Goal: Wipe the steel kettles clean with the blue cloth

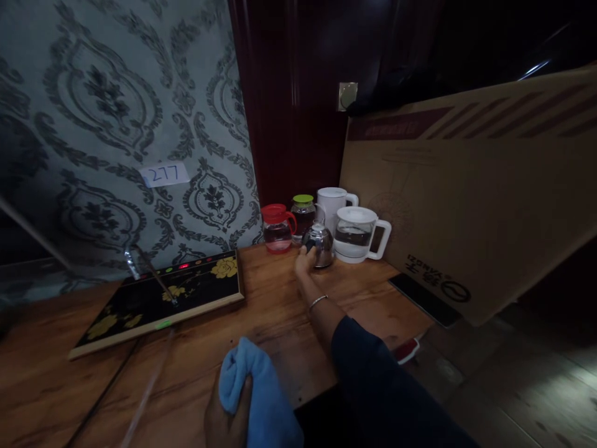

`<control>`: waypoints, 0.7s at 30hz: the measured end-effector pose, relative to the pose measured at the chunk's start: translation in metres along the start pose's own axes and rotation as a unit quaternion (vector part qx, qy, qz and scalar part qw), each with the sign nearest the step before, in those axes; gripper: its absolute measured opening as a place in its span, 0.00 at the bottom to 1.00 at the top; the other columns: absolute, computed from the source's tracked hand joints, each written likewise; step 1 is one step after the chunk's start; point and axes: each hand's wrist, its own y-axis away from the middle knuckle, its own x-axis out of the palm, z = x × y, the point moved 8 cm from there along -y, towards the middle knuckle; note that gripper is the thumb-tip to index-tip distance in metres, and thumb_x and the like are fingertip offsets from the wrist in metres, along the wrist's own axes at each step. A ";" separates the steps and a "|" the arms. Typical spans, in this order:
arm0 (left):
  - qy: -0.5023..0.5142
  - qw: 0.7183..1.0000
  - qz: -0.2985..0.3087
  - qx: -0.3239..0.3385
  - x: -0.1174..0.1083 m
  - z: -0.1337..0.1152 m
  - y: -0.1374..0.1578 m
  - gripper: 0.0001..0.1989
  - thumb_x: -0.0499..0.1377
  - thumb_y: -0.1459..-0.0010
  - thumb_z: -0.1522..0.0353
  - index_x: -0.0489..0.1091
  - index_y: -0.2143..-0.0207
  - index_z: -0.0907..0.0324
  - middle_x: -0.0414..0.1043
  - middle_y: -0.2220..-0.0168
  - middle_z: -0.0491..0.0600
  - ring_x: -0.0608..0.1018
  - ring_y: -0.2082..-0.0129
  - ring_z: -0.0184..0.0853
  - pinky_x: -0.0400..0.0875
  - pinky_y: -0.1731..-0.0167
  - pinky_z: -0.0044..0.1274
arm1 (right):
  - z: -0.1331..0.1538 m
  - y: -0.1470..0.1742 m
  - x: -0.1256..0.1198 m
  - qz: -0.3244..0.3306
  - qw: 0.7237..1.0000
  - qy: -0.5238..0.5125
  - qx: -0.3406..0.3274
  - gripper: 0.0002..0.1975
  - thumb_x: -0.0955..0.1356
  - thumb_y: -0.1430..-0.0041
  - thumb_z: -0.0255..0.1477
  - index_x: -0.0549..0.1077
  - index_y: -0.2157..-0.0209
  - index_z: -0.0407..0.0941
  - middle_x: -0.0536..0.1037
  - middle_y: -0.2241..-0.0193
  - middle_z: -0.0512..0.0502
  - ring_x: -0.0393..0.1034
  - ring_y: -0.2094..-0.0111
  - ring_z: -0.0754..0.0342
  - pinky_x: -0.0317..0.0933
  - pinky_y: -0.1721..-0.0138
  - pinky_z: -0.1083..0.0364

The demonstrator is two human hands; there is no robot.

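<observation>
In the lower middle of the head view, my left hand (228, 407) is closed round a folded blue cloth (265, 398). My right arm stretches forward over the wooden table, and my right hand (306, 262) is closed on the dark handle of a small shiny metal teapot (323, 249). The teapot stands upright among other pots. Just left of it is a glass jug with a red lid and handle (277, 231). Behind it stands a glass jug with a green lid (303, 214). To its right is a clear jug with a white lid and handle (355, 236).
A white kettle (330, 202) stands at the back. On the left lies a black tea-stove panel (186, 292) with yellow flowers and a metal spout, cables running forward. A large cardboard box (466, 205) leans at the right beside a flat dark slab (422, 298) at the table edge.
</observation>
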 end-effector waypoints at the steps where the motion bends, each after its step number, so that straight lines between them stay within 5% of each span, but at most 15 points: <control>1: 0.000 1.000 -0.002 0.000 -0.001 -0.001 0.000 0.26 0.59 0.49 0.53 0.71 0.51 0.56 0.74 0.48 0.50 0.70 0.42 0.47 0.64 0.41 0.35 | -0.001 0.001 0.002 -0.002 1.000 0.004 0.007 0.10 0.60 0.42 0.32 0.67 0.61 0.44 0.78 0.64 0.38 0.70 0.57 0.43 0.61 0.56 0.49; 14: 0.000 0.999 -0.022 0.026 0.000 -0.013 0.008 0.24 0.57 0.45 0.54 0.70 0.49 0.54 0.74 0.49 0.47 0.70 0.42 0.43 0.63 0.40 0.33 | 0.003 -0.001 0.023 0.021 0.998 0.000 0.065 0.11 0.60 0.44 0.28 0.67 0.59 0.41 0.76 0.58 0.34 0.70 0.54 0.44 0.60 0.52 0.49; 21: 0.014 1.000 -0.013 0.021 0.003 -0.002 0.002 0.24 0.60 0.48 0.55 0.72 0.51 0.55 0.74 0.49 0.50 0.72 0.44 0.46 0.66 0.42 0.37 | 0.024 0.007 -0.003 0.058 0.995 -0.041 0.070 0.15 0.62 0.47 0.25 0.64 0.56 0.38 0.73 0.54 0.35 0.66 0.52 0.50 0.58 0.48 0.51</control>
